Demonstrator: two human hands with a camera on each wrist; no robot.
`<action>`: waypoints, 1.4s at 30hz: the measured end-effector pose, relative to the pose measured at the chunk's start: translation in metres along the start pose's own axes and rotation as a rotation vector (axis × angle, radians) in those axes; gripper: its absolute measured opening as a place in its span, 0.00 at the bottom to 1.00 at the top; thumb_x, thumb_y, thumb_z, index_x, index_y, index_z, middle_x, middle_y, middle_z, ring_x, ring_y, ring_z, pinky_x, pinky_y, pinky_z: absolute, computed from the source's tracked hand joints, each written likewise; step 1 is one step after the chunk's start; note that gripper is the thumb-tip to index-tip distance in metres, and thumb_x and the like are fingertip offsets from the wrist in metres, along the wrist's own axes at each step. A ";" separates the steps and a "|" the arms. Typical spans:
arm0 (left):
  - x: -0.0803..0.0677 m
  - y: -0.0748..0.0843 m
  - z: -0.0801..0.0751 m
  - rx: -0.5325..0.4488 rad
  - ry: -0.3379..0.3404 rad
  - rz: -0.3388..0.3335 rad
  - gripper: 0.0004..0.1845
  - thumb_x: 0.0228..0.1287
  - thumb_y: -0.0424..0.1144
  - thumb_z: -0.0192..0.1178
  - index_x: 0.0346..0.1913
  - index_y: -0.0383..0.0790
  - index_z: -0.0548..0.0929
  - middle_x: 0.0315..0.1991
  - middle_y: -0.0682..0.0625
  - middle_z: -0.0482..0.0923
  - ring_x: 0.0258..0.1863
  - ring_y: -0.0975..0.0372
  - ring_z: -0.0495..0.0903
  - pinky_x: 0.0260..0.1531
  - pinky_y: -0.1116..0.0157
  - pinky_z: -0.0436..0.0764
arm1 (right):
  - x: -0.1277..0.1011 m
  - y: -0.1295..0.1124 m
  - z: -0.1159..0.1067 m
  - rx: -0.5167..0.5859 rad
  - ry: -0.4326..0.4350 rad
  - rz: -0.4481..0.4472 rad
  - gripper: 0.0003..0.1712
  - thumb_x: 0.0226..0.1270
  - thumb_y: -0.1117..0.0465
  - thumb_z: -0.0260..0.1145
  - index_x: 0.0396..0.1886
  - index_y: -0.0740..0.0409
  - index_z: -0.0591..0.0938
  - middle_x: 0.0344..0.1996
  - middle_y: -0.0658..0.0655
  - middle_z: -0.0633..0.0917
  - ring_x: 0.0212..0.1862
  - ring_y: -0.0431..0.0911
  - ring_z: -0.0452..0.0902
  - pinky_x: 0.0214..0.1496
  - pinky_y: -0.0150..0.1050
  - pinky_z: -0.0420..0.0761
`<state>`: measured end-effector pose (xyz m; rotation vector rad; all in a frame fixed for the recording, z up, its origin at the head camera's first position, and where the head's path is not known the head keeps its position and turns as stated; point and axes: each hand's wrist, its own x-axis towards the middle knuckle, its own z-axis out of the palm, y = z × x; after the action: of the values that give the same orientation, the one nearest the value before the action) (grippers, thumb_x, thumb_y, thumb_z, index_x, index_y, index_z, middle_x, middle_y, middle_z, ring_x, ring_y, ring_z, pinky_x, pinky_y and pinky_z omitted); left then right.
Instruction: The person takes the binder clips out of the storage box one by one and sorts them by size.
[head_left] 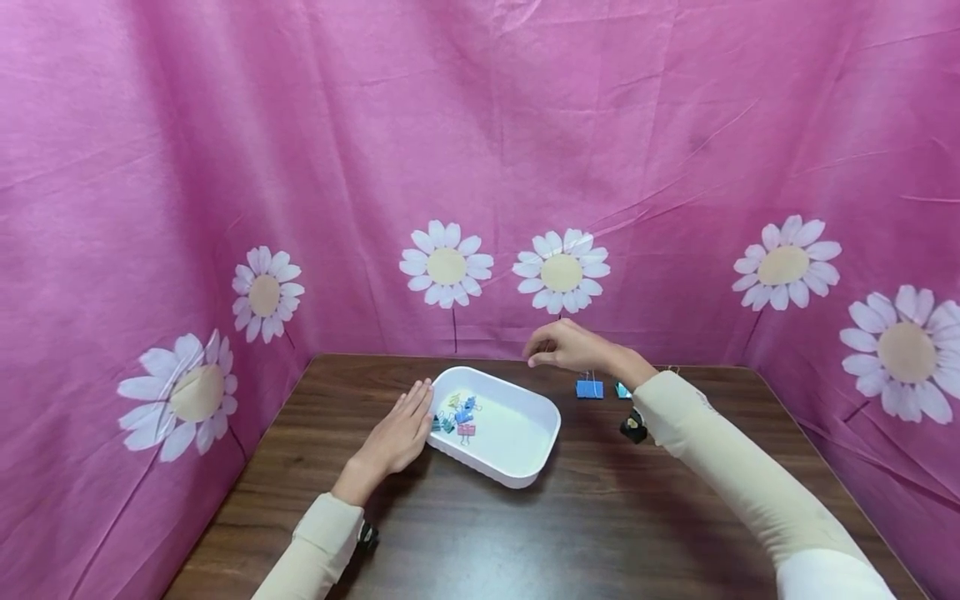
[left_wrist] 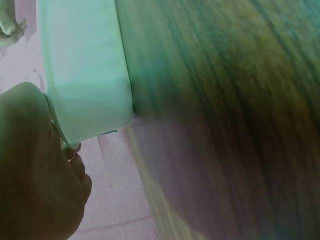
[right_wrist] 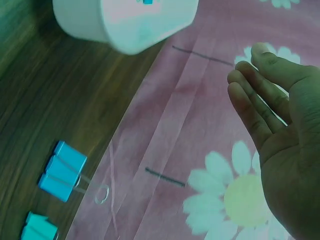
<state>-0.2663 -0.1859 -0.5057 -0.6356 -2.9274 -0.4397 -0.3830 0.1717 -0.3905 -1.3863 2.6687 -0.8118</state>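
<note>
Head view shows a white plastic tray (head_left: 525, 467) on a dark wood-grain table (head_left: 600, 533), with several binder clips (head_left: 459, 414) lying loose in the tray's end nearest the left hand; blue, teal and pink ones can be told apart, but an exact count cannot be taken. The left hand (head_left: 401, 433) lies flat against that end of the tray, fingers straight and together, touching the rim and gripping nothing; the left wrist view confirms skin against the tray wall (left_wrist: 85, 75). The right hand (head_left: 573, 346) hangs above the table just beyond the tray's far corner, fingers loosely bent and, as the right wrist view shows, the palm (right_wrist: 285, 150) bare, with nothing pinched or carried. Just below and behind that hand, toward the wrist, a blue binder clip (head_left: 589, 388) stands on the table, and a teal binder clip (head_left: 622, 389) lies just beside it, partly hidden by the sleeve (head_left: 720, 450); both appear again in the right wrist view, blue (right_wrist: 62, 170) and teal (right_wrist: 39, 227), with wire handles toward the pink daisy-print cloth (head_left: 480, 167) that backs the table. A small dark object (head_left: 633, 427) under the forearm is probably the wrist camera mount. Assessment: gathering of clips into the tray appears well advanced, most being inside; at least two remain outside, both near the right hand and well apart from the left.
</note>
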 end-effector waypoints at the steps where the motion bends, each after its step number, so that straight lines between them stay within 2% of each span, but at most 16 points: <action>1: 0.000 0.000 0.000 -0.001 -0.004 -0.002 0.30 0.88 0.41 0.40 0.83 0.27 0.56 0.86 0.37 0.51 0.86 0.45 0.52 0.86 0.45 0.57 | 0.003 -0.002 0.003 0.004 -0.013 -0.006 0.05 0.71 0.63 0.75 0.43 0.51 0.93 0.39 0.49 0.94 0.40 0.37 0.88 0.46 0.36 0.90; 6: -0.002 0.000 0.002 0.014 -0.009 -0.001 0.30 0.88 0.41 0.39 0.83 0.27 0.56 0.86 0.37 0.51 0.86 0.45 0.52 0.86 0.45 0.58 | 0.017 -0.011 0.015 0.001 -0.066 -0.026 0.05 0.72 0.62 0.74 0.44 0.51 0.92 0.39 0.47 0.93 0.40 0.36 0.88 0.47 0.35 0.90; 10: 0.000 -0.001 0.001 0.019 -0.005 0.001 0.30 0.88 0.41 0.39 0.83 0.27 0.56 0.86 0.37 0.51 0.86 0.45 0.52 0.86 0.46 0.58 | 0.028 -0.020 0.020 0.000 -0.098 -0.008 0.06 0.72 0.63 0.74 0.45 0.50 0.92 0.40 0.46 0.93 0.41 0.36 0.88 0.48 0.33 0.90; 17: -0.001 -0.002 0.001 0.013 -0.009 -0.005 0.31 0.89 0.41 0.39 0.83 0.28 0.56 0.87 0.37 0.51 0.86 0.45 0.52 0.86 0.46 0.57 | 0.047 -0.035 0.030 0.005 -0.151 -0.050 0.07 0.72 0.65 0.73 0.47 0.56 0.92 0.43 0.54 0.93 0.42 0.39 0.90 0.49 0.31 0.90; 20: -0.001 -0.002 0.000 0.015 -0.010 -0.007 0.30 0.89 0.41 0.39 0.83 0.28 0.56 0.86 0.37 0.51 0.87 0.45 0.52 0.86 0.46 0.57 | 0.054 -0.039 0.035 0.007 -0.167 -0.075 0.07 0.72 0.66 0.73 0.47 0.57 0.92 0.42 0.55 0.94 0.43 0.40 0.90 0.50 0.31 0.90; 24: 0.000 -0.001 -0.001 0.016 -0.011 -0.008 0.30 0.89 0.41 0.39 0.84 0.29 0.56 0.86 0.38 0.52 0.87 0.46 0.52 0.86 0.47 0.57 | 0.061 -0.040 0.043 -0.004 -0.179 -0.099 0.08 0.71 0.66 0.73 0.48 0.57 0.91 0.42 0.53 0.94 0.44 0.39 0.90 0.50 0.31 0.90; 33: -0.001 0.003 -0.002 0.019 -0.034 -0.004 0.31 0.89 0.42 0.39 0.84 0.29 0.55 0.87 0.38 0.50 0.87 0.46 0.51 0.86 0.46 0.57 | 0.072 -0.042 0.073 -0.036 -0.251 -0.136 0.09 0.70 0.68 0.73 0.49 0.60 0.92 0.46 0.58 0.94 0.45 0.42 0.89 0.51 0.31 0.89; 42: -0.003 0.003 -0.005 0.028 -0.009 0.003 0.30 0.88 0.39 0.41 0.83 0.27 0.57 0.86 0.37 0.52 0.86 0.44 0.53 0.85 0.45 0.58 | 0.083 -0.052 0.092 -0.021 -0.317 -0.113 0.13 0.70 0.70 0.73 0.52 0.63 0.91 0.49 0.60 0.93 0.48 0.45 0.89 0.53 0.32 0.89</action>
<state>-0.2623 -0.1857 -0.5009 -0.6394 -2.9349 -0.3955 -0.3706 0.0435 -0.4287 -1.5358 2.3841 -0.5181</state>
